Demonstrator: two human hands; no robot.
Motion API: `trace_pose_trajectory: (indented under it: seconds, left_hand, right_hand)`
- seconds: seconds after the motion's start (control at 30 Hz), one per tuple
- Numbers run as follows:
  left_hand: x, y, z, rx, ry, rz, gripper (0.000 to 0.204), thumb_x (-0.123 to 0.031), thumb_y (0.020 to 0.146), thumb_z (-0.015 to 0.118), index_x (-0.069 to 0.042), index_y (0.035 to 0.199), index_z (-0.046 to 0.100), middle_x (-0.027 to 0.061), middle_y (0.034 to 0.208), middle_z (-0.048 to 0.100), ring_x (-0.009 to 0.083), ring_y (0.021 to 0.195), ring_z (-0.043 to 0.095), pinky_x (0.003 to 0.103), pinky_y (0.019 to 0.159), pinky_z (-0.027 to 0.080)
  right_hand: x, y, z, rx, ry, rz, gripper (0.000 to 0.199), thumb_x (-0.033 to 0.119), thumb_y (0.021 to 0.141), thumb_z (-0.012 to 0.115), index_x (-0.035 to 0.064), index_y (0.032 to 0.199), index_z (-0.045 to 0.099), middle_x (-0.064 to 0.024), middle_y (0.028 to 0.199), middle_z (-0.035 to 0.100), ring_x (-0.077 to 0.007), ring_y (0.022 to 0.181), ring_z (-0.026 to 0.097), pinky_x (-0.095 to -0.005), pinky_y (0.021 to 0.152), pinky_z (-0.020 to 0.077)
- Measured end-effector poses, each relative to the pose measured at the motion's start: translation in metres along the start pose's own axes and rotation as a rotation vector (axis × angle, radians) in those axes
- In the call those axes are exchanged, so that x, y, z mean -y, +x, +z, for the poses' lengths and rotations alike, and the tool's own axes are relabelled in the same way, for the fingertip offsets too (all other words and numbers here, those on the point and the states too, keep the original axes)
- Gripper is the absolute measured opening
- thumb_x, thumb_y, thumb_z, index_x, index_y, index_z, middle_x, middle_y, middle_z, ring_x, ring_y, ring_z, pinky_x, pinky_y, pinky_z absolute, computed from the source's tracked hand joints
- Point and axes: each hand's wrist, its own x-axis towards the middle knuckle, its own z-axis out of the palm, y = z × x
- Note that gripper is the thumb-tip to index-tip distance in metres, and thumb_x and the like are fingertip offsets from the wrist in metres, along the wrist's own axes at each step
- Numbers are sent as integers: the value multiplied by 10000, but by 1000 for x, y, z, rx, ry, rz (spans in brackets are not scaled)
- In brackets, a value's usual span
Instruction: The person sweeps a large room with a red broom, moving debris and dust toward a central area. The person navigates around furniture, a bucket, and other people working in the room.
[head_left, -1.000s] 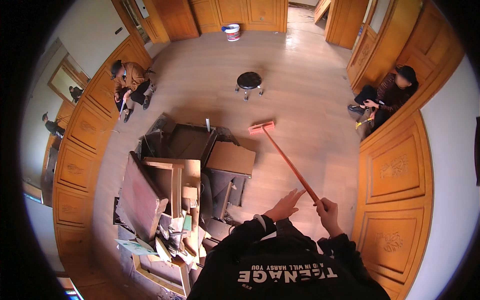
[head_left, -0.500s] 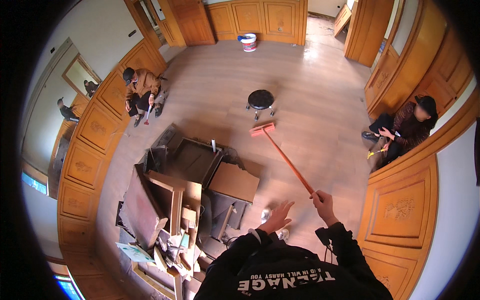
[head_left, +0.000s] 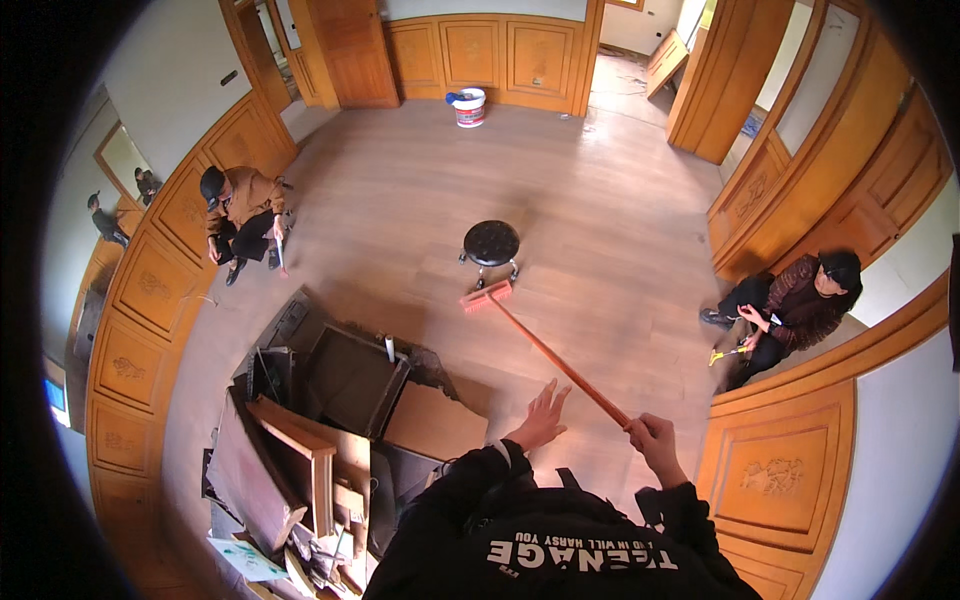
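My right hand (head_left: 655, 448) is closed round the upper end of a long-handled push broom (head_left: 487, 296). Its orange-red handle slants away to the far left, and the reddish head with pink bristles is at the floor beside the stool. Left of the handle, my left hand (head_left: 541, 418) is held out with its fingers spread and nothing in it. Just beyond the broom head stands a low round stool (head_left: 491, 243) with a black seat and small casters. Black sleeves cover both my forearms.
Broken boards and cabinet parts form a rubble pile (head_left: 330, 430) at the near left. One person (head_left: 245, 205) crouches by the left wall with a tool; another (head_left: 800, 300) sits at the right holding a yellow-ended tool. A white bucket (head_left: 469, 108) stands at the far wall.
My view has tilted up, so the room sits lower in it. My left hand has reached forward, nearer the broom handle. My right hand keeps its hold on the handle.
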Motion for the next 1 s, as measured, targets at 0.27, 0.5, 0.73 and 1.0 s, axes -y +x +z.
trace_pose_trajectory:
  seconds: [0.27, 0.5, 0.73, 1.0]
  left_hand:
    - [11, 102, -8, 62, -5, 117, 916, -131, 695, 722, -163, 1434, 182, 190, 1471, 154, 380, 1357, 197, 553, 1035, 238]
    - [26, 158, -6, 76, -87, 99, 797, -123, 686, 689, -192, 1374, 292, 163, 1389, 302, 364, 1327, 268, 530, 1018, 273]
    - [33, 236, -15, -20, -68, 120, 675, -109, 674, 675, -162, 1283, 389, 123, 1258, 405, 326, 1243, 374, 496, 974, 318]
    - [16, 378, 6, 78, -75, 50, 335, -199, 761, 678, -113, 1015, 477, 109, 963, 542, 307, 1012, 517, 456, 860, 349]
  right_hand:
    - [96, -1, -39, -144, 67, 17, 205, 72, 878, 542, -21, 714, 620, 21, 510, 447, -34, 453, 380, -194, 433, 283]
    - [117, 56, -55, -144, 253, -225, 250, 0, 872, 465, -40, 650, 572, -2, 440, 398, -77, 381, 319, -260, 470, 358]
    - [141, 145, -114, -30, 433, -414, 267, 55, 889, 419, -29, 664, 536, 8, 400, 317, -74, 339, 232, -276, 385, 279]
    - [179, 268, -215, 44, 459, -417, 300, 100, 917, 407, -9, 655, 505, -10, 405, 347, -83, 333, 241, -271, 372, 285]
